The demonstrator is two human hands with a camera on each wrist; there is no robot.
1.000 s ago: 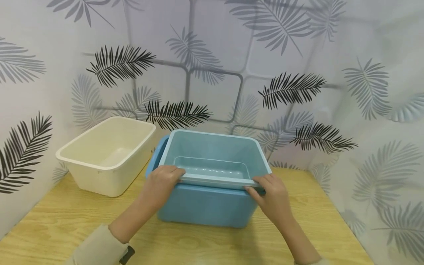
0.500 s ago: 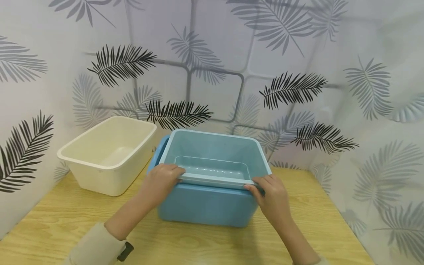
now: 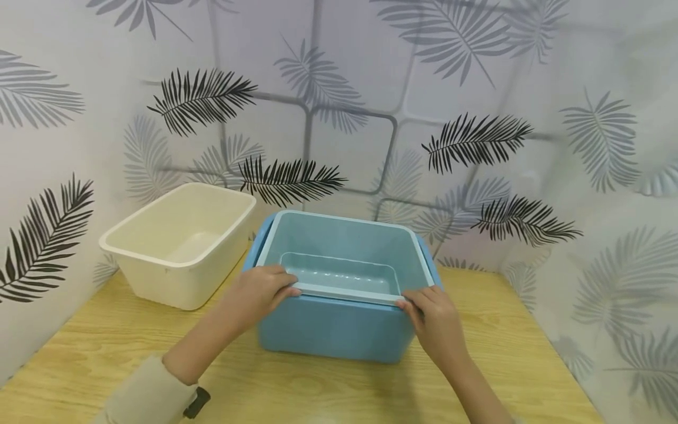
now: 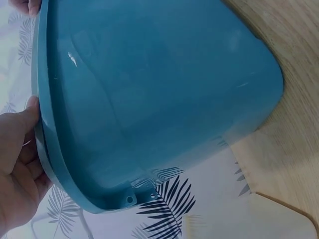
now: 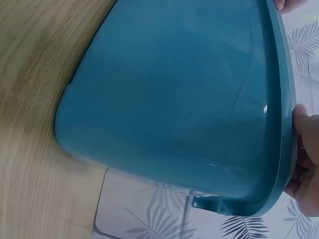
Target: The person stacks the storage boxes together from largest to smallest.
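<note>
A light blue plastic bin (image 3: 344, 235) sits nested inside a darker blue bin (image 3: 333, 330) at the middle of the table. Its rim stands just above the darker rim. My left hand (image 3: 259, 294) pinches the light blue rim at the front left corner, thumb in front. At the front right corner my right hand (image 3: 436, 315) grips the same rim between thumb and fingers. Both wrist views mostly show the darker bin's outer wall (image 4: 164, 74), with a hand at the rim. The lower outside of the light blue bin is hidden.
A cream bin (image 3: 185, 282) stands on the wood-grain table (image 3: 296, 394) to the left, close to the wall. Leaf-patterned covering (image 3: 349, 159) runs behind and along both sides. A dark band (image 3: 197, 403) shows at the left sleeve.
The light blue bin has sunk lower into the darker bin, and more of the darker rim shows at the right. Both hands have kept their hold. The head view has shifted slightly.
</note>
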